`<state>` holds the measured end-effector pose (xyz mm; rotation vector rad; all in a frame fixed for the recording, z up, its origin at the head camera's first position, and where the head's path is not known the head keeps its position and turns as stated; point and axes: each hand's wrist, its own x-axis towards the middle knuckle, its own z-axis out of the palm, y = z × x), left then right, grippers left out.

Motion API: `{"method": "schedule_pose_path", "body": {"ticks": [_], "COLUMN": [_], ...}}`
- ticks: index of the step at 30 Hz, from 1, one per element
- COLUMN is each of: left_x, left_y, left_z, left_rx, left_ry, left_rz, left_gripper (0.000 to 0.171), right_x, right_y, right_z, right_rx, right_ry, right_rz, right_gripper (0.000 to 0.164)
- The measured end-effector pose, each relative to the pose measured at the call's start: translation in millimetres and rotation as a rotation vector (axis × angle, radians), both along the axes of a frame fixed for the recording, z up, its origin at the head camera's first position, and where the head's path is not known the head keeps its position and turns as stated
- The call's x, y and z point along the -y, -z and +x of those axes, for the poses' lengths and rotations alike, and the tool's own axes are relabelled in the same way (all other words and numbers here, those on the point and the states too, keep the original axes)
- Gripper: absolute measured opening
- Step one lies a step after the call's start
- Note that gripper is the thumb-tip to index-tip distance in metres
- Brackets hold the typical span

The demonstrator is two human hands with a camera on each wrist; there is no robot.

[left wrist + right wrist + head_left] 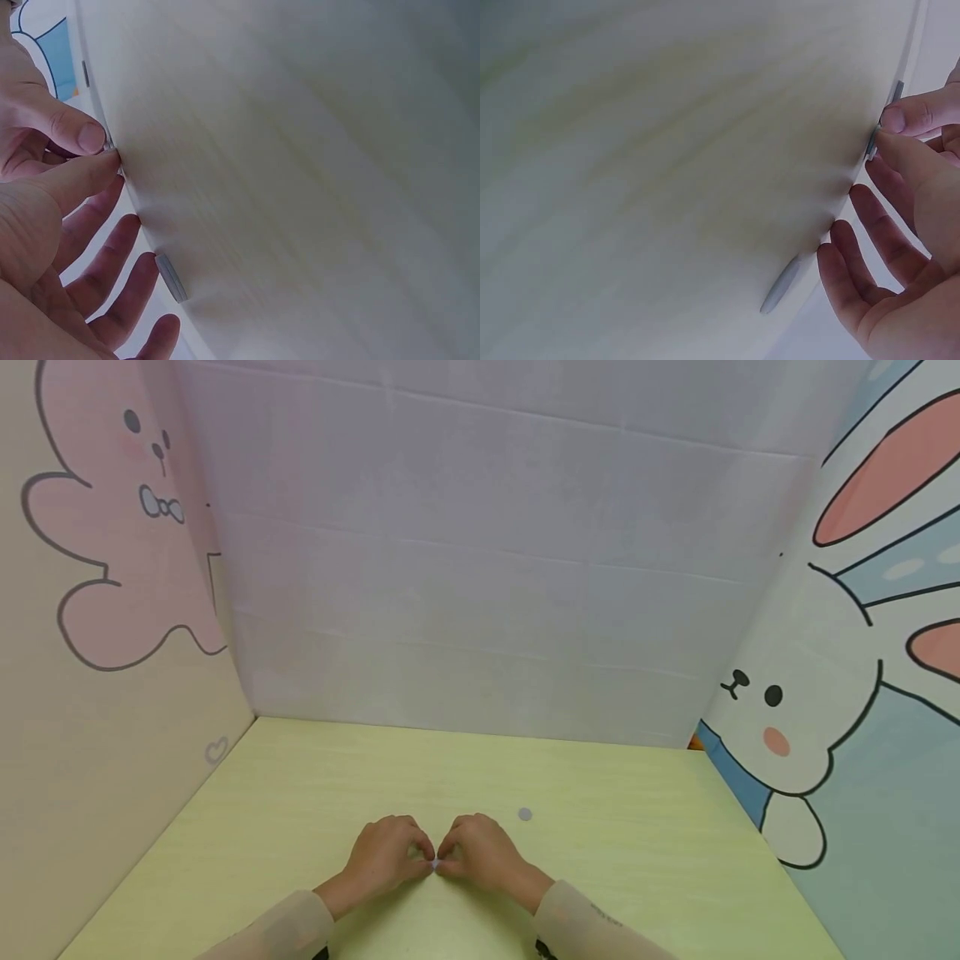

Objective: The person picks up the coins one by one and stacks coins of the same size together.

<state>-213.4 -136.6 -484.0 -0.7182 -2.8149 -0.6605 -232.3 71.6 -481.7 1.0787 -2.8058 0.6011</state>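
Note:
My left hand [386, 860] and right hand [483, 856] meet fingertip to fingertip, low over the table. Between them, thumbs and index fingers pinch a small, thin grey piece [872, 141]; mostly hidden by the fingers, its exact kind cannot be told. The other fingers fan out loosely, their tips near the tabletop. Beyond the right hand lies a flat round grey disc [525, 814]. Close to the left hand's fingertips, the left wrist view shows a grey disc-like piece [171, 277] edge-on, with lines along its rim; in the head view that piece is hidden.
The pale yellow table [615, 860] has a white sheet wall [480, 568] at its back. Side panels printed with a pink animal [127, 568] and a white rabbit [795, 727] stand left and right.

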Motion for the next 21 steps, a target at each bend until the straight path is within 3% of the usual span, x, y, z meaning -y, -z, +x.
{"method": "schedule_pose_path", "body": {"ticks": [21], "left_x": [0.0], "left_y": [-1.1], "left_z": [2.4], "left_rx": [-0.001], "left_ry": [0.007], "left_rz": [0.007], "left_gripper": [0.013], "right_x": [-3.6], "right_y": [-2.2], "right_z": [1.7], "right_rx": [0.043], "right_ry": [-0.005], "right_rz": [-0.034], "right_gripper": [0.010]}}
